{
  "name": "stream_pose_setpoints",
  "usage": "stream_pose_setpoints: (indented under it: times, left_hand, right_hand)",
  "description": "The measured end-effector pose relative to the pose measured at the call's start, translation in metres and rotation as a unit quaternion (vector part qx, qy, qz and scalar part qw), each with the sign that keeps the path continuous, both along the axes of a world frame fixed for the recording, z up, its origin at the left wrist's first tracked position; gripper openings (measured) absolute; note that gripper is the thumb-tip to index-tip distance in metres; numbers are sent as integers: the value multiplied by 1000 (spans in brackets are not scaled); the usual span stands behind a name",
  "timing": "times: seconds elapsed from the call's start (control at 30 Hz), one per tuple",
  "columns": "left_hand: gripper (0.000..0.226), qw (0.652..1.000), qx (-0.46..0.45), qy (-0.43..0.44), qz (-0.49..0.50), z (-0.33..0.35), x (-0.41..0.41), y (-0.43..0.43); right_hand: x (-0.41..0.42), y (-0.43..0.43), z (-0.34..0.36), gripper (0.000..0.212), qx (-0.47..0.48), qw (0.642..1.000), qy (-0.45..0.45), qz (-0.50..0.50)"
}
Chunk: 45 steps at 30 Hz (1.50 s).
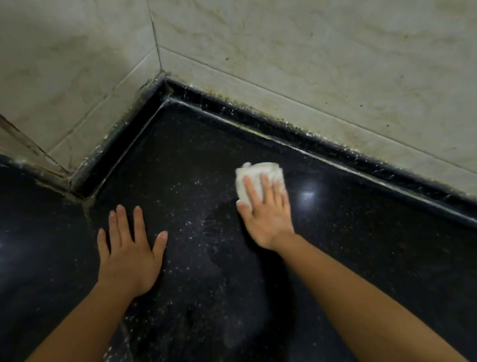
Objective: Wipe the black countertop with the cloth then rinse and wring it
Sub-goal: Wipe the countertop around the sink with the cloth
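Note:
A speckled black countertop [189, 162] fills the lower part of the head view. A small folded white cloth [257, 173] lies on it right of centre. My right hand [266, 213] presses flat on the cloth with straight fingers, covering its near half. My left hand [129, 248] rests flat on the bare counter to the left, fingers spread, holding nothing. A damp smear shows on the stone between and below the two hands.
A raised black stone lip [299, 135] runs along the back of the counter and meets another lip in the corner [165, 86]. Stained beige wall tiles [320, 43] rise behind. A wall edge juts out at the left [57, 167].

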<state>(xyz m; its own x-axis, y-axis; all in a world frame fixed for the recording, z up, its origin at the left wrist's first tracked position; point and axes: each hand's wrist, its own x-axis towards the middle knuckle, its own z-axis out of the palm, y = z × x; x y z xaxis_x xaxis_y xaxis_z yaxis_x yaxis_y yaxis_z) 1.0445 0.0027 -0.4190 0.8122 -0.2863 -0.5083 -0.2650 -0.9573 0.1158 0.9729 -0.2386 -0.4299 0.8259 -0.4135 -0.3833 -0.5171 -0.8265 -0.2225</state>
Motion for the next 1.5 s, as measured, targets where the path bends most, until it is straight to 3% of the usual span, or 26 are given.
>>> stream_pose_setpoints:
  times: [0.17,0.27,0.37,0.43,0.57,0.67,0.77,0.93,1.2,1.3,1.4,1.5]
  left_hand:
    - [73,1000,5,22,-4,4,2,-1]
    - [73,1000,5,27,-6,6,2,-1]
    - [73,1000,8,29,-7,7,2,-1]
    - [73,1000,5,24,-6,7,1,-2]
    - [72,1000,-6,21,-2,6,2,-2]
    - [72,1000,-12,24,1,5,2,-1]
    - [71,1000,-20,23,5,4,2,0]
    - [70,999,-29,26,3,3,3,1]
    - [73,999,-19,45,7,6,5,-1]
    - [73,999,-25,48,3,6,5,1]
    - [73,998,-34,49,4,6,5,2]
    - [71,998,-37,49,4,5,5,2]
  right_hand:
    - [-38,-4,5,53,12,981,-40,190]
    - [-62,-40,6,53,-26,977,-34,207]
    - [-78,-84,-1,67,-93,994,-34,47]
    - [-80,-108,-1,64,-111,990,-21,-80]
    - [-44,-109,-1,58,-80,953,-17,-293]
    - [3,-80,-7,61,-64,928,-23,-366]
    - [45,-50,-8,61,-53,951,-27,-304]
    - [74,5,-7,61,-50,996,-40,-65]
    - [12,40,-1,57,12,968,-77,240]
    - [1,3,-1,60,-27,972,-87,219]
    - [9,-38,2,62,-97,989,-90,72]
    - [27,-60,5,49,-98,992,-80,-20]
